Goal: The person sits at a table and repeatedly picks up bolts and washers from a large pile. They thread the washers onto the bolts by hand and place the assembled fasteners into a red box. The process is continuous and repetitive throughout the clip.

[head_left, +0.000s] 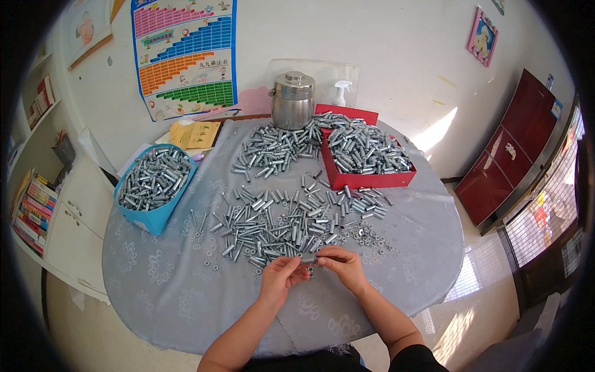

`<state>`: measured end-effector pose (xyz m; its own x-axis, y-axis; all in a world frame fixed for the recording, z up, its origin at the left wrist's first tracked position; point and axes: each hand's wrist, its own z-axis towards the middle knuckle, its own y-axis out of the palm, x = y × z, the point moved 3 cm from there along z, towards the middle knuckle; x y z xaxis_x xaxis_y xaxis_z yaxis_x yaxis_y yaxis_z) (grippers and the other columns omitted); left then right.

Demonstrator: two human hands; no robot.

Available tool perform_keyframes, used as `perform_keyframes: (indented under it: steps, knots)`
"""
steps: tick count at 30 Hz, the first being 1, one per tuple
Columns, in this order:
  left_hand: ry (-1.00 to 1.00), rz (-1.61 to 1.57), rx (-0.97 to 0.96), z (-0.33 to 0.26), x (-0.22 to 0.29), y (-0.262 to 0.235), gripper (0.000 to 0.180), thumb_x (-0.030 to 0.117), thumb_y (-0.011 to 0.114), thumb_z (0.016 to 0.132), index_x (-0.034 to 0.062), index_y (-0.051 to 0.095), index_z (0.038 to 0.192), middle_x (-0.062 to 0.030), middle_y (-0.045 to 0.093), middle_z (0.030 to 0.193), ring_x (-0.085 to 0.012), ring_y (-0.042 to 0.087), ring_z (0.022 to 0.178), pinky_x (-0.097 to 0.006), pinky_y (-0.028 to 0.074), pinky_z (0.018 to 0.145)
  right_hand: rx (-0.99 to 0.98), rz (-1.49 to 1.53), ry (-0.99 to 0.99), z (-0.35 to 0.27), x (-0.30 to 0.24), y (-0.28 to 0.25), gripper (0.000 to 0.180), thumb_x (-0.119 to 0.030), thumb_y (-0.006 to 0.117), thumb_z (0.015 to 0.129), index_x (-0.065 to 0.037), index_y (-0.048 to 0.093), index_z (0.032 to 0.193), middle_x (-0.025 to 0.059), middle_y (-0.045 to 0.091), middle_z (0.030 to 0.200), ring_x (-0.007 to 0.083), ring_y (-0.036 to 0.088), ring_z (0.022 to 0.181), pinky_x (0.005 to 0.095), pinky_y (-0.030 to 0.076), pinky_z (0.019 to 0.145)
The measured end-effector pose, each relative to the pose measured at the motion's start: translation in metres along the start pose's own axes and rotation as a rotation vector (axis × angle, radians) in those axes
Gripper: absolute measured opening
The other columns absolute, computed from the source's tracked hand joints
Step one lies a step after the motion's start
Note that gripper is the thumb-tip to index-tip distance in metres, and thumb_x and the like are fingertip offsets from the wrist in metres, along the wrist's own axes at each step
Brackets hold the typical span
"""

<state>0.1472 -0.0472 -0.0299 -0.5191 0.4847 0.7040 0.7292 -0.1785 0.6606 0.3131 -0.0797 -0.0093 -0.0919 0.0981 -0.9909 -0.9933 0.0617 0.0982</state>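
Observation:
My left hand (280,280) is closed, thumb and fingers pinching a short silvery sleeve anchor bolt (308,260) held level above the near table edge. From the other side my right hand (346,266) pinches at the bolt's right end; its fingertips partly hide what they grip. A small nut (311,270) shows by the left fingers, just under the bolt. Right beyond both hands spreads a loose pile of metal sleeves and bolts (266,223). Scattered nuts and washers (370,237) lie to the right of that pile, with a few more at its left.
A blue bin (147,218) full of metal anchors stands at left. At back right, a red box (372,180) overflows with more, beside another heap (266,149). Behind are a steel canister (293,102), a white spray bottle (341,93) and yellow papers (194,134).

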Motion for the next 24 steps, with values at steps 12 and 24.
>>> perform_keyframes:
  steps: [12, 24]
  knots:
    - [-0.071, -0.049, -0.037, -0.001, 0.001, 0.002, 0.008, 0.01, 0.057, 0.084, 0.0034, 0.055, 0.089, -0.0177, 0.063, 0.09, -0.0173, 0.063, 0.068, -0.028, 0.054, 0.061, 0.543, -0.588, -0.109, 0.01, -0.014, -0.057, 0.012, -0.013, 0.065, 0.075, -0.005, 0.067, 0.085, 0.0056, 0.062, 0.077, 0.0146, 0.056, 0.073, 0.0276, 0.044, 0.065]
    - [-0.047, -0.034, -0.042, 0.001, 0.001, -0.001, 0.009, 0.008, 0.059, 0.083, 0.0034, 0.055, 0.09, -0.018, 0.063, 0.09, -0.0168, 0.063, 0.069, -0.029, 0.054, 0.061, 0.346, -1.044, -0.041, 0.012, -0.005, -0.058, 0.015, -0.017, 0.068, 0.069, -0.006, 0.066, 0.079, 0.0087, 0.063, 0.078, 0.0231, 0.058, 0.074, 0.0323, 0.045, 0.067]
